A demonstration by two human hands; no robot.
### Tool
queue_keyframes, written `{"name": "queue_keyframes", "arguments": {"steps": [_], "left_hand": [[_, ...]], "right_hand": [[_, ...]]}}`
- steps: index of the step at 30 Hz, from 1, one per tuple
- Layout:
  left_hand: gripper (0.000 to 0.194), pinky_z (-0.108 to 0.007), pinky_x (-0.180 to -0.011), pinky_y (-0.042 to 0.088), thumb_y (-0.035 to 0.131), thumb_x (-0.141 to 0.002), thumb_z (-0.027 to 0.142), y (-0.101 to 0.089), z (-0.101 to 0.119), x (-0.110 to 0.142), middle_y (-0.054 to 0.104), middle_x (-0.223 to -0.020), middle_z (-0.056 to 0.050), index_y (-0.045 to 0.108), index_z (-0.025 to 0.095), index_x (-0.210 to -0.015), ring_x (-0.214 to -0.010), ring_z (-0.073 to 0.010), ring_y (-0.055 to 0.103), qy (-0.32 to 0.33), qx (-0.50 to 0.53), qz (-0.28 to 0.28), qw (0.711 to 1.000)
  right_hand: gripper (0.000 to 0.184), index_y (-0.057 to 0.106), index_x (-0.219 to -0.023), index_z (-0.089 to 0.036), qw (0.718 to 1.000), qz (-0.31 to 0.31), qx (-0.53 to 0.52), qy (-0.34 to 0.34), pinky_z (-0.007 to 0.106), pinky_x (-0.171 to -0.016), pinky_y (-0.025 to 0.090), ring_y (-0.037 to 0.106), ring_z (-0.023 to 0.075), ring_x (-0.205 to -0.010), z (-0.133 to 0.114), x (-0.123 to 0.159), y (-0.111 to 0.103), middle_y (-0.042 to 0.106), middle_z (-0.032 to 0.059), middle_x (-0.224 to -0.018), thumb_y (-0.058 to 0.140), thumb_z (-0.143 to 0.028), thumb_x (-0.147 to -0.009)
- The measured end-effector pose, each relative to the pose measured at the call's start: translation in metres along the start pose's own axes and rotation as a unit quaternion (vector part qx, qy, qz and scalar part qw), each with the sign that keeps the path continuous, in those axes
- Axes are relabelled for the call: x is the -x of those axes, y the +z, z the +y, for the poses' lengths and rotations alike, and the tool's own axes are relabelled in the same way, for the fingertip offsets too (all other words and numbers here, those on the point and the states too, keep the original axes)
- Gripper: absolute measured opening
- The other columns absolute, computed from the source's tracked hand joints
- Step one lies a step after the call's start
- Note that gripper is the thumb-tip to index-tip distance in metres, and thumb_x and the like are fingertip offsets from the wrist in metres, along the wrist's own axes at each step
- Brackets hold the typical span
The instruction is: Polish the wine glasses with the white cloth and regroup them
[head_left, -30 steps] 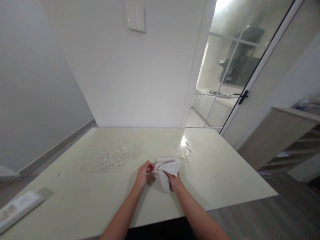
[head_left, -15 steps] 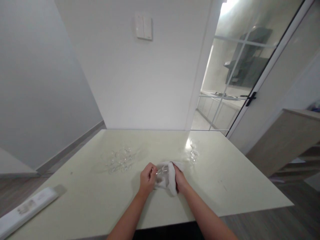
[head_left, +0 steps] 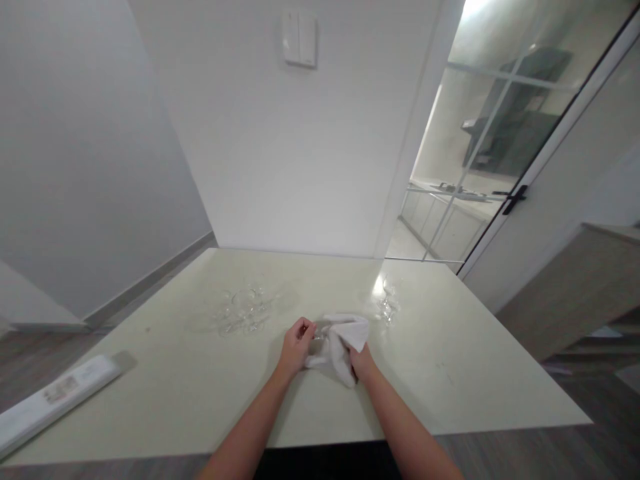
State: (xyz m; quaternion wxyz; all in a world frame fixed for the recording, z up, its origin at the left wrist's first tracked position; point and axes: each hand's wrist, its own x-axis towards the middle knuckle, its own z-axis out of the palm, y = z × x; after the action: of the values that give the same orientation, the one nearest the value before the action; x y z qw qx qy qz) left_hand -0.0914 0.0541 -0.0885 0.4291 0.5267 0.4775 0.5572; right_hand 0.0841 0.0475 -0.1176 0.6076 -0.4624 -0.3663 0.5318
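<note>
My left hand [head_left: 296, 345] is closed on one end of a clear drinking glass [head_left: 317, 345], which lies sideways above the table near its front. A white cloth [head_left: 345, 333] wraps around the glass's other end and hides most of it. My right hand [head_left: 362, 363] grips the cloth from the right side, its fingers largely covered by the fabric. Whether those fingers press on the glass through the cloth cannot be seen.
Several clear glasses [head_left: 245, 310] are grouped on the pale table [head_left: 200, 387] at the left, with more clear glassware [head_left: 387, 303] at the back right. A long white box [head_left: 60, 397] lies across the left front corner. Behind the table rises a white wall [head_left: 300, 167].
The cloth has folded over the glass and now covers more of it. My right hand has turned along with the cloth. My left hand keeps its hold, and the view has shifted slightly.
</note>
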Motion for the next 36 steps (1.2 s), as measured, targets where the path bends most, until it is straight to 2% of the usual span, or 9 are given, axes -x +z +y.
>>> {"name": "queue_keyframes", "arguments": {"steps": [2, 4, 7, 10, 14, 17, 24, 29, 36], "left_hand": [[0.041, -0.022, -0.048, 0.030, 0.059, -0.079, 0.055, 0.001, 0.000, -0.001, 0.045, -0.057, 0.004, 0.052, 0.019, -0.063, -0.052, -0.0107, 0.039, -0.016, 0.024, 0.004, 1.000], [0.042, -0.022, -0.046, 0.026, 0.055, -0.082, 0.056, 0.001, 0.001, -0.002, 0.044, -0.057, 0.004, 0.050, 0.019, -0.063, -0.051, -0.0107, 0.037, -0.056, 0.056, 0.016, 0.997], [0.041, -0.023, -0.046, 0.024, 0.050, -0.085, 0.054, 0.002, 0.001, -0.002, 0.044, -0.058, 0.003, 0.050, 0.019, -0.062, -0.052, -0.0113, 0.037, -0.071, 0.059, 0.026, 0.995], [0.041, -0.025, -0.050, 0.026, 0.048, -0.089, 0.050, -0.001, 0.002, 0.004, 0.043, -0.059, 0.003, 0.049, 0.019, -0.062, -0.055, -0.0119, 0.037, -0.009, 0.028, 0.004, 1.000], [0.039, -0.026, -0.056, 0.029, 0.045, -0.094, 0.046, -0.005, 0.003, 0.012, 0.040, -0.063, 0.003, 0.046, 0.019, -0.065, -0.059, -0.0126, 0.037, 0.094, -0.006, -0.033, 0.995], [0.037, -0.027, -0.057, 0.029, 0.045, -0.095, 0.045, -0.006, 0.005, 0.015, 0.040, -0.065, 0.003, 0.045, 0.019, -0.068, -0.060, -0.0128, 0.036, 0.126, -0.018, -0.045, 0.991], [0.039, -0.027, -0.055, 0.029, 0.042, -0.095, 0.044, -0.006, 0.005, 0.009, 0.040, -0.061, 0.002, 0.045, 0.020, -0.064, -0.057, -0.0132, 0.037, 0.099, -0.037, -0.023, 0.994], [0.042, -0.028, -0.053, 0.029, 0.040, -0.095, 0.044, -0.005, 0.000, 0.005, 0.042, -0.059, 0.002, 0.046, 0.020, -0.061, -0.056, -0.0135, 0.038, 0.071, -0.038, -0.003, 0.997], [0.042, -0.027, -0.051, 0.028, 0.041, -0.093, 0.045, -0.004, -0.004, 0.003, 0.041, -0.056, 0.002, 0.047, 0.020, -0.059, -0.053, -0.0131, 0.037, 0.052, -0.023, 0.002, 0.998]], "right_hand": [[0.042, 0.074, -0.088, -0.020, 0.995, -0.003, -0.074, 0.073, 0.046, -0.102, 0.048, 0.067, 0.0294, -0.104, -0.001, 0.000, 0.003, 0.077, 0.0072, -0.093, 0.066, -0.058, -0.070], [0.045, 0.073, -0.087, -0.018, 0.989, -0.039, -0.090, 0.111, 0.047, -0.098, 0.051, 0.068, 0.0308, -0.101, -0.003, 0.002, 0.004, 0.077, 0.0079, -0.087, 0.062, -0.060, -0.072], [0.032, 0.073, -0.088, -0.021, 0.987, -0.153, 0.011, 0.040, 0.049, -0.101, 0.048, 0.067, 0.0310, -0.105, -0.007, 0.004, -0.002, 0.076, 0.0066, -0.088, 0.075, -0.043, -0.066], [0.030, 0.073, -0.092, -0.024, 0.964, -0.234, 0.106, -0.066, 0.052, -0.106, 0.042, 0.064, 0.0306, -0.110, -0.008, 0.003, -0.012, 0.075, 0.0058, -0.097, 0.078, -0.032, -0.064], [0.037, 0.071, -0.094, -0.025, 0.963, -0.200, 0.150, -0.097, 0.050, -0.105, 0.043, 0.064, 0.0299, -0.106, 0.002, -0.004, -0.018, 0.073, 0.0057, -0.101, 0.080, -0.036, -0.059], [0.039, 0.069, -0.092, -0.021, 0.966, -0.174, 0.167, -0.097, 0.049, -0.100, 0.047, 0.066, 0.0298, -0.098, 0.005, -0.006, -0.016, 0.074, 0.0077, -0.097, 0.079, -0.040, -0.059], [0.029, 0.070, -0.084, -0.018, 0.934, -0.250, 0.224, -0.122, 0.046, -0.094, 0.050, 0.067, 0.0272, -0.089, -0.005, -0.004, -0.012, 0.074, 0.0093, -0.089, 0.073, -0.042, -0.068], [0.037, 0.072, -0.087, -0.019, 0.922, -0.279, 0.222, -0.152, 0.050, -0.106, 0.040, 0.064, 0.0298, -0.102, 0.002, -0.010, -0.019, 0.074, 0.0094, -0.099, 0.076, -0.046, -0.062], [0.029, 0.072, -0.085, -0.018, 0.934, -0.244, 0.237, -0.111, 0.049, -0.100, 0.048, 0.066, 0.0327, -0.100, 0.002, -0.005, -0.021, 0.074, 0.0129, -0.094, 0.065, -0.043, -0.072]]}}
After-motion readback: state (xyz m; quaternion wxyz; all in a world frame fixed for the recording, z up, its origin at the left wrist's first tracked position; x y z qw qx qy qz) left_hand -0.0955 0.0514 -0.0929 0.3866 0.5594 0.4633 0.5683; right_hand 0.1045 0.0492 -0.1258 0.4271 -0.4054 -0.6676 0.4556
